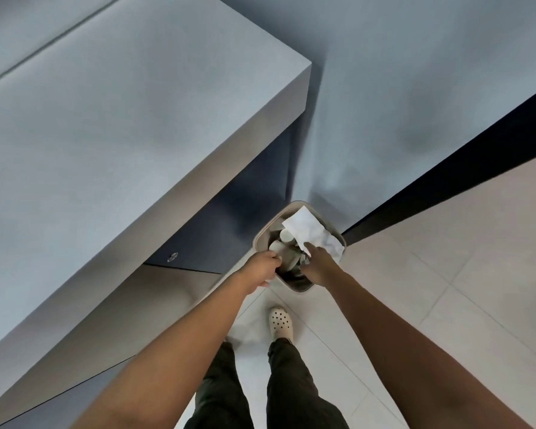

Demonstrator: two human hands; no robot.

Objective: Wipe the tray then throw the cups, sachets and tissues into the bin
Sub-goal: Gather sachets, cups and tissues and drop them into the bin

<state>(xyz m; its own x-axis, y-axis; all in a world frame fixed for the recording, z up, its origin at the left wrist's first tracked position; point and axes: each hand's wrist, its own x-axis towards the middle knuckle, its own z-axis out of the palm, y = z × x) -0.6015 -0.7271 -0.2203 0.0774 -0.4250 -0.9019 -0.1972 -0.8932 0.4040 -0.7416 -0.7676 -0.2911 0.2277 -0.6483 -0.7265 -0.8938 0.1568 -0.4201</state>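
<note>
Bin holds cups and tissue

Bin [294, 287], low centre of the frame on pale floor tiles [446, 289], contains white cups [287, 235] and a crumpled tissue [307, 227]. A grey counter [106, 134] fills the upper left. Left hand [260, 269] grips the bin's near rim; right hand [319, 264] pinches the tissue's lower edge.

A matt grey desk [112, 125] with a smooth, even top and no visible grain. On the floor [446, 305], pale smooth tiles with thin grout lines and a soft sheen. By the desk's far corner stands a small bin [262, 235] with a smooth beige rim, seemingly plastic. Crumpled white paper tissue [310, 232] lies over its far edge. Inside, smooth off-white cups [287, 236], matt. A cream perforated clog [279, 323] looks like moulded foam. Dark cloth trousers [291, 391], creased.
</note>
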